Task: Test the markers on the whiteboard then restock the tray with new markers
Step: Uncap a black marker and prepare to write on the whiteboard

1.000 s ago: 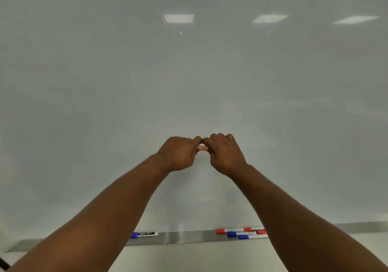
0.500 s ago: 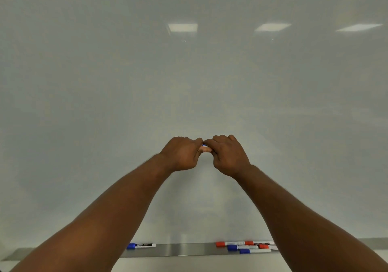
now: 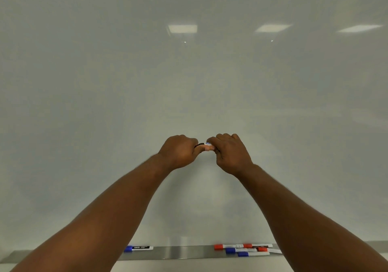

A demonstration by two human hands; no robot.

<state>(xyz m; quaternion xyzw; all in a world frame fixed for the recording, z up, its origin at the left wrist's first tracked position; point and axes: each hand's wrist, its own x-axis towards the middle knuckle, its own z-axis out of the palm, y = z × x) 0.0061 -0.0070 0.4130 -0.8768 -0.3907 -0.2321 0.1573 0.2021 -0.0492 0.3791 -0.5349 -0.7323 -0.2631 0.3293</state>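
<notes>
Both my hands are raised in front of the blank whiteboard (image 3: 189, 83). My right hand (image 3: 230, 153) grips a marker (image 3: 209, 144), of which only a short white and blue piece shows between the hands. My left hand (image 3: 178, 152) is curled round the marker's other end, where a small dark piece (image 3: 199, 145) shows at its fingers; whether that is the cap or the tip I cannot tell. A narrow gap separates the two hands. Below, the metal tray (image 3: 182, 251) holds a blue-capped marker (image 3: 138, 248) on the left and several red- and blue-capped markers (image 3: 245, 249) on the right.
Ceiling lights reflect in the upper whiteboard (image 3: 182, 28). My forearms cross the lower corners of the view and hide both ends of the tray. A pale ledge or wall strip (image 3: 189, 265) runs under the tray.
My hands, pressed together before, have pulled slightly apart, and a dark piece now shows between them. The camera has tilted up a little, so the tray sits lower in view.
</notes>
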